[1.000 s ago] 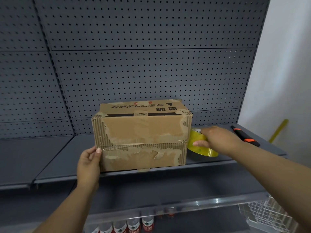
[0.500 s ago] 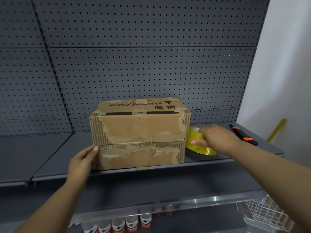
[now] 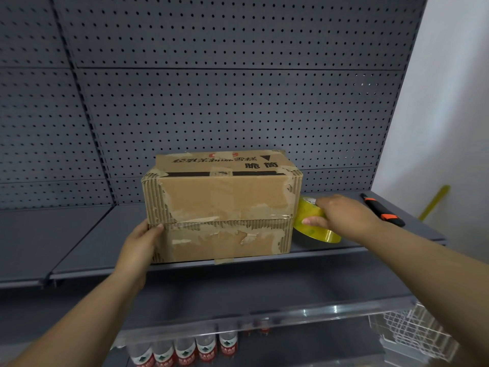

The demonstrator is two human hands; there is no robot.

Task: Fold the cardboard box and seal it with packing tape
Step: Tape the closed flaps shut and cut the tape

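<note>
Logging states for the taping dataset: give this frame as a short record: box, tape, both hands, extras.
box: cardboard box, closed, on the shelf, front scarred by old tape
tape: yellow tape roll at the box's right side
left hand: braces the box's left edge, thumb on front
right hand: grips the tape roll
extras: utility knife on the shelf, far right

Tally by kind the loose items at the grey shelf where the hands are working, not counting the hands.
cardboard box: 1
roll of packing tape: 1
utility knife: 1
Total: 3
</note>
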